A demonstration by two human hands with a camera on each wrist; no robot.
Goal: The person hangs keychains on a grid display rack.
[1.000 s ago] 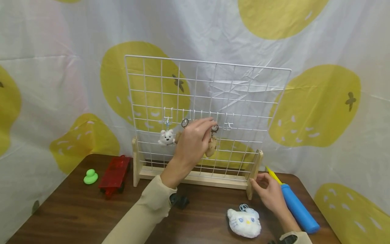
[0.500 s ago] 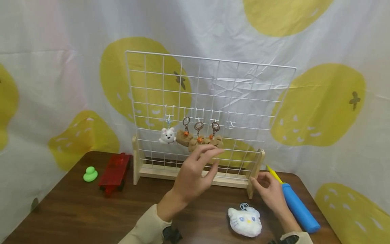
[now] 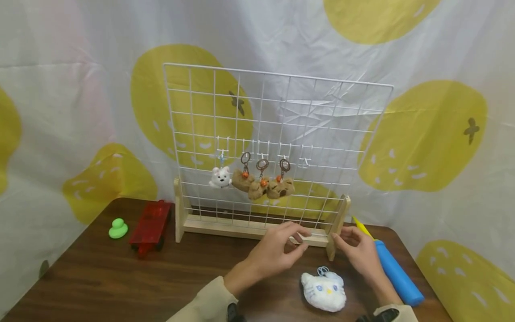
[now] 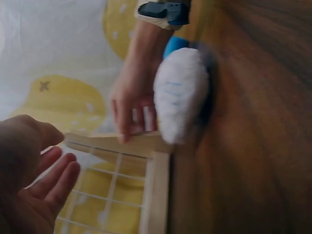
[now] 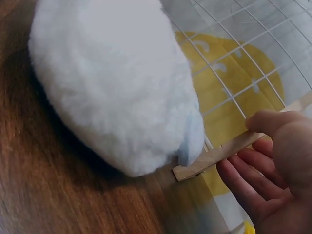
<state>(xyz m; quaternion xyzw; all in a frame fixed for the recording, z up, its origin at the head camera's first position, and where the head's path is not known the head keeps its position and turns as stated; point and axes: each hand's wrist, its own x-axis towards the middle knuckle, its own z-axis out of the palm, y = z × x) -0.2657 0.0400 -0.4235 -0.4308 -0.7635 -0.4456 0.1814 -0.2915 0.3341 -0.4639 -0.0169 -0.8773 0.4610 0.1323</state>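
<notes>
A white wire grid rack [image 3: 277, 96] stands in a wooden base [image 3: 237, 229]. Three brown plush keychains [image 3: 281, 188] and a white dog keychain [image 3: 220, 178] hang from hooks on it. My right hand [image 3: 358, 250] holds the rack's right wooden upright [image 3: 339, 219], thumb on one side and fingers on the other in the right wrist view. With nothing in it, my left hand [image 3: 275, 250] hovers low before the base, fingers loosely bent. Between and below the hands lies a white plush cat-face pouch [image 3: 324, 291] with a blue loop. It fills much of the right wrist view.
A bare white hook [image 3: 305, 162] sits right of the keychains. On the table's left are a green duck [image 3: 118, 228] and a red toy cart [image 3: 150, 226]. Beyond my right hand lies a blue cylinder [image 3: 398, 273] with a yellow tip. A patterned curtain [image 3: 442, 53] hangs behind.
My left hand has come away from the hanging brown plush keychains, moving down and slightly right, which uncovers them. The right hand stays at the wooden upright.
</notes>
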